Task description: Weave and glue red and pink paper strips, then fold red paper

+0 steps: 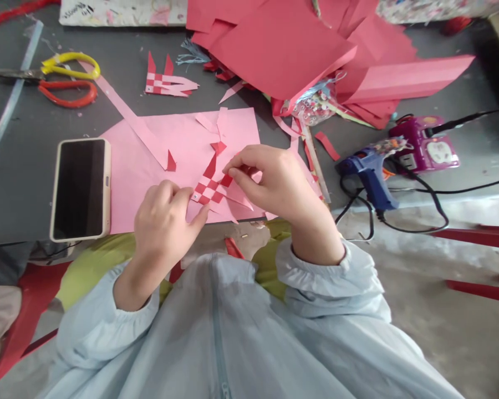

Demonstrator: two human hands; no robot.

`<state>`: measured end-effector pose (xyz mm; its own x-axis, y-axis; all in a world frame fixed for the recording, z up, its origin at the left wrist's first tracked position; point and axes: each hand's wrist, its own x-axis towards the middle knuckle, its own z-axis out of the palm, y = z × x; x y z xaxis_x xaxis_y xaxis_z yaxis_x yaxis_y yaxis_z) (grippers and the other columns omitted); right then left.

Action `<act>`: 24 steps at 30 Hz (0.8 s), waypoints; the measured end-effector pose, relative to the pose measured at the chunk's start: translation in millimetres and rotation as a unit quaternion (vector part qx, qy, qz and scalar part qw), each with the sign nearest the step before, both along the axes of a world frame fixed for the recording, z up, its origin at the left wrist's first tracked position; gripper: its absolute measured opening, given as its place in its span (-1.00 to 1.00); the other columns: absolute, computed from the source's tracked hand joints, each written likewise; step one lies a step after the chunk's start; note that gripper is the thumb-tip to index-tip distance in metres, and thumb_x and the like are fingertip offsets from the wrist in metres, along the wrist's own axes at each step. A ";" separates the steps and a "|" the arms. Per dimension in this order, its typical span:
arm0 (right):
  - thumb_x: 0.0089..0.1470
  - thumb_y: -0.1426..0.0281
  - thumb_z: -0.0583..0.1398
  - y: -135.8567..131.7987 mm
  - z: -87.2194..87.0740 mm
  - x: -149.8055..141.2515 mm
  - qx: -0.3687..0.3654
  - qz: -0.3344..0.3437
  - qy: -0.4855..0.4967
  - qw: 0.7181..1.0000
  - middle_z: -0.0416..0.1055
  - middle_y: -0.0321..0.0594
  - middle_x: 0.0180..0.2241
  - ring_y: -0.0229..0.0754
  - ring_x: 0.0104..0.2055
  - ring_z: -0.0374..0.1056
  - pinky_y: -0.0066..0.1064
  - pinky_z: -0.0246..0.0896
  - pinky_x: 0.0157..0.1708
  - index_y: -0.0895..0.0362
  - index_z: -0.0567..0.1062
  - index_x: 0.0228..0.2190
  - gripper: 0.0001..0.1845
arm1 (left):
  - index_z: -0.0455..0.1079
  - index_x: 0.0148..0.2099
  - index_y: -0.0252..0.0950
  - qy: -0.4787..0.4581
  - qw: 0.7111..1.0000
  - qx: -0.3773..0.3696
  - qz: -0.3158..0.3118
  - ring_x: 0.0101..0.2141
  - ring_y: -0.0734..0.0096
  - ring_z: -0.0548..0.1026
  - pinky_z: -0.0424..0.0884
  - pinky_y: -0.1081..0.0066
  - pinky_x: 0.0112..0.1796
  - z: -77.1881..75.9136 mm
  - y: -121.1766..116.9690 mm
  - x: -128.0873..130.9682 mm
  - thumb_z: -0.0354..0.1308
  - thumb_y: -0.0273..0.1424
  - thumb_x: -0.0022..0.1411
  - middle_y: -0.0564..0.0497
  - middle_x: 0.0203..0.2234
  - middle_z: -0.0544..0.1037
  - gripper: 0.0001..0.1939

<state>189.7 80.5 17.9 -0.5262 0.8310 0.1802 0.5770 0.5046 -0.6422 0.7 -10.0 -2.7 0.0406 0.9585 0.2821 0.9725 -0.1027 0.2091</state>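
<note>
Pink-and-red woven paper fish [208,190] between two bare hands, near edge of a grey table [125,58].
It lies on a pale pink paper sheet [127,194]; the left hand [160,224] is partly open, thumb and forefinger apart, touching its eyed end, while the right hand [270,174] pinches a small red paper flap [226,180] at the other end. On the left are a dark-screened phone in a cream case [81,189] and, farther off, yellow-and-red-handled scissors [69,80]. A second checkered paper fish [166,82] lies beyond the sheet, left of heaped red paper [283,44]; a blue glue gun [370,174] is on the right.
</note>
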 end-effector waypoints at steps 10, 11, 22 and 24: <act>0.10 0.48 0.14 6.5 -8.5 4.9 0.024 -0.077 -0.011 0.997 0.56 -0.15 -0.37 -0.16 -0.37 0.38 -0.29 0.22 -0.34 0.13 0.54 -0.42 -0.84 | 0.50 -0.11 -0.30 -0.019 1.000 -0.013 0.002 -0.21 0.11 0.41 0.39 0.16 -0.13 -2.0 0.4 2.7 0.27 -0.25 0.22 -0.12 -0.29 0.48 -0.74; 0.10 0.48 0.15 7.1 -9.3 6.2 0.031 -0.088 -0.014 0.996 0.55 -0.15 -0.37 -0.16 -0.37 0.37 -0.30 0.21 -0.34 0.13 0.54 -0.41 -0.84 | 0.50 -0.13 -0.30 -0.024 1.000 -0.019 -0.001 -0.21 0.12 0.42 0.39 0.16 -0.12 -1.8 0.6 2.9 0.26 -0.26 0.23 -0.12 -0.29 0.48 -0.76; 0.05 0.40 0.28 5.8 -18.5 -2.2 0.022 -0.092 -0.048 0.994 0.43 -0.18 -0.41 -0.16 -0.35 0.29 -0.30 0.14 -0.32 0.15 0.50 -0.45 -0.91 | 0.47 -0.11 -0.32 -0.032 0.999 -0.021 -0.004 -0.18 0.11 0.42 0.41 0.17 -0.11 -3.6 0.1 3.8 0.25 -0.28 0.25 -0.12 -0.28 0.51 -0.76; 0.04 0.44 0.27 6.3 -18.5 -3.3 0.017 -0.082 -0.025 0.996 0.43 -0.19 -0.40 -0.18 -0.35 0.30 -0.30 0.17 -0.31 0.13 0.46 -0.47 -0.91 | 0.46 -0.07 -0.34 -0.025 1.000 -0.016 -0.004 -0.18 0.11 0.42 0.41 0.17 -0.10 -3.8 0.0 3.2 0.23 -0.26 0.26 -0.14 -0.26 0.50 -0.73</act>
